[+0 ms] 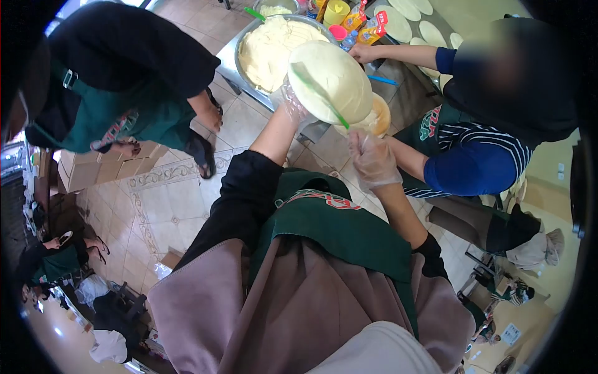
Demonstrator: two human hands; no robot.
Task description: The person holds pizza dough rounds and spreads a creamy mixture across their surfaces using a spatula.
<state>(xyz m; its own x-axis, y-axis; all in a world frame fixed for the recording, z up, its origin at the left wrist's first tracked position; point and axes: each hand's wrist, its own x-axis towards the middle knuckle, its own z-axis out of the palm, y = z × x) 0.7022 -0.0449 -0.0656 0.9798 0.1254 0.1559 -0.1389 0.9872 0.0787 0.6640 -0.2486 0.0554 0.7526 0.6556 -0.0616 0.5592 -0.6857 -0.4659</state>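
Note:
My left hand (291, 103), in a clear plastic glove, holds a round flat dough base (346, 78) by its left edge. Across the base lies a green spatula (317, 93), partly smeared in pale cream. My right hand (372, 159), gloved as well, is closed around the lower end of the spatula's handle. Behind the base stands a wide metal bowl (238, 53) filled with pale cream (274, 50). Another round base (379, 118) shows below the held one, partly covered by it.
A co-worker (473, 149) on the right reaches toward the table beside the bowl. Another person (118, 81) stands at the left near cardboard boxes (93, 169). More round bases (392, 23), a yellow cup (337, 12) and packets (372, 30) are at the top.

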